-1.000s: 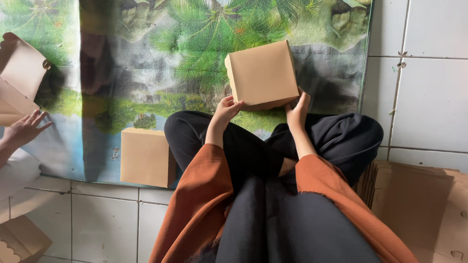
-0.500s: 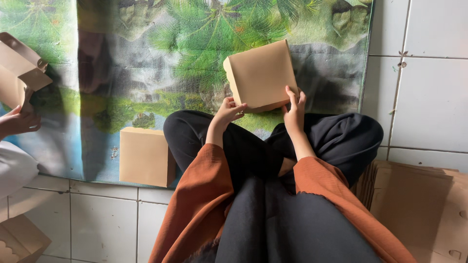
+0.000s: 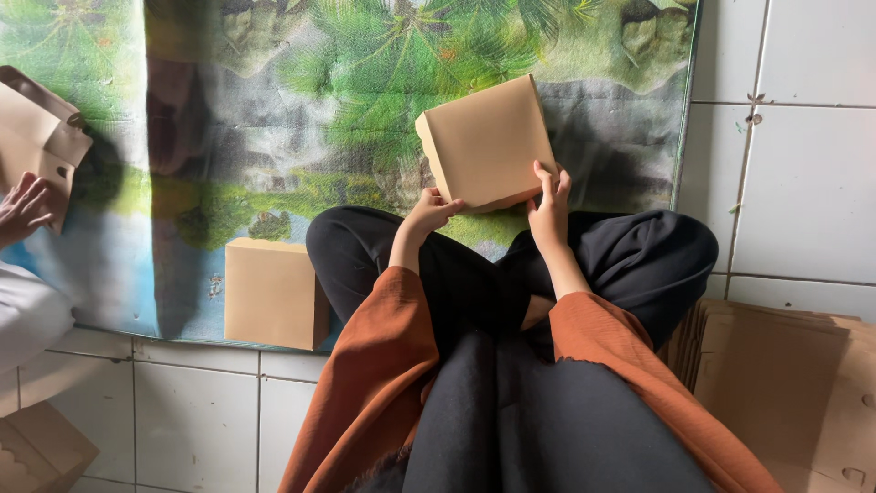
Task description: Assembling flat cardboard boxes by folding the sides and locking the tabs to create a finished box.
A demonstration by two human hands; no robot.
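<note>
In the head view, a closed brown cardboard box is being held up in the upper centre of the frame, above the crossed legs of the seated person and in front of a mat printed with palm trees that is lying over the white tiled floor. The box is being kept tilted, its broad face turned toward the camera and one corner pointing up, probably so that its near edge can be worked or looked over. It is being supported from below at two points: the left hand is being pressed against the lower left edge, its grip closed on the box with the thumb on the face and the fingers curled under, while the right hand is being held at the lower right corner, its grip also closed on the box, with the fingers laid up along the face. Both forearms are being raised from the lap, wrists bent slightly inward, in rust-orange sleeves. A second box of the same kind is lying flat on the mat at lower left, apart from the hands. At the lower right, flat cardboard sheets are being kept stacked within reach. At the left edge, another person's hand is being held against a partly folded box.
</note>
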